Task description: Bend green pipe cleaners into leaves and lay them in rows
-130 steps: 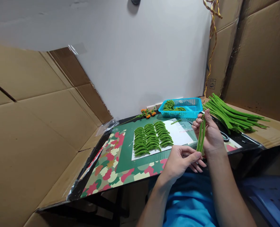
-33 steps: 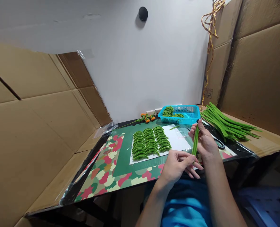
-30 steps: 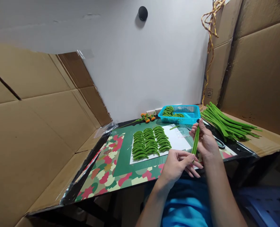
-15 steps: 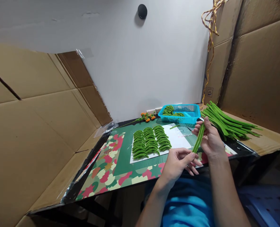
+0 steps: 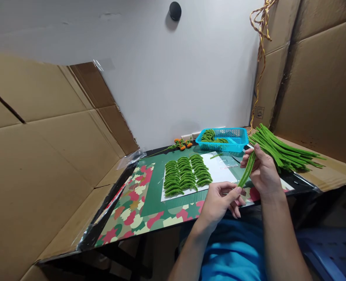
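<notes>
Between my two hands, over the table's front right edge, runs a green chenille stem [image 5: 247, 170] that looks doubled into a narrow, slightly bowed strip. My left hand [image 5: 222, 201] pinches its lower end between thumb and fingers. At the upper end, the thumb and fingers of my right hand [image 5: 263, 171] close on it, palm turned toward me. Left of my hands, several curved green chenille pieces [image 5: 185, 173] lie in three columns on a white sheet [image 5: 221, 171]. One short green piece [image 5: 216, 155] lies apart near the sheet's back edge.
A blue plastic basket [image 5: 237, 146] at the back holds more curved green pieces. Beside it lie orange flowers with green stems [image 5: 183, 144]. On the right is a bundle of long green stems [image 5: 281, 150]. Cardboard walls [image 5: 44, 156] flank the green, camouflage-edged mat [image 5: 153, 203].
My right hand has shifted very slightly right, and the strands of the held stem show a little farther apart. Both hands keep their grip; the view has moved slightly.
</notes>
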Available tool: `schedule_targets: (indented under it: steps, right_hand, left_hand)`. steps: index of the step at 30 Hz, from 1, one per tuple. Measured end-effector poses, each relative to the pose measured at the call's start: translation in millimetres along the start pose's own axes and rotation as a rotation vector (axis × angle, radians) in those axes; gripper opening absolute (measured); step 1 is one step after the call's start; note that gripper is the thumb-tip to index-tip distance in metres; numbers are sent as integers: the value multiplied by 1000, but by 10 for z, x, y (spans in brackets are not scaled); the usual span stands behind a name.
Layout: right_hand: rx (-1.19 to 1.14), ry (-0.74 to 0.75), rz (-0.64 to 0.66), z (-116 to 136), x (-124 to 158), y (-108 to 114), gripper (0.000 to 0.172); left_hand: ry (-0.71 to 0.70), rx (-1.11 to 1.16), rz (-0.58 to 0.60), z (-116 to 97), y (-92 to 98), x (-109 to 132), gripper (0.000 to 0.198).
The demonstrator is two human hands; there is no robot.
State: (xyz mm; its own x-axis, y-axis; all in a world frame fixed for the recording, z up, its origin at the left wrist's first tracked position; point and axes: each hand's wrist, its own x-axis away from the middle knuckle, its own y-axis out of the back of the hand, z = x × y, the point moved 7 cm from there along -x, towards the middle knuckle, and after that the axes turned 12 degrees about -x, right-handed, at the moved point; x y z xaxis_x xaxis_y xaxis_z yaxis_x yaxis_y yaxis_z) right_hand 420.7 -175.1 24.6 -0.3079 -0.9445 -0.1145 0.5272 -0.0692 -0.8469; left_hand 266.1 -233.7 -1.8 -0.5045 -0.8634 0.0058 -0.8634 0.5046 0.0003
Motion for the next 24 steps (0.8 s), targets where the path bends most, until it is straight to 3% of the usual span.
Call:
schedule_targets:
  steps: [6, 12, 20, 24]
  right_hand:
    - [26, 15, 77, -14, 4, -5, 49]
    - [137, -9, 282, -53, 87, -110, 40]
    - [501, 72, 482, 111, 231, -210, 28]
    - [640, 21, 548, 114, 289, -234, 29]
  left_hand:
    - [0, 4, 13, -7, -9, 7, 54]
    - [4, 34, -17, 4, 10, -3, 55]
    - [-14, 63, -43, 14, 24, -6, 55]
    - [-25, 49, -45, 9, 33, -4, 56]
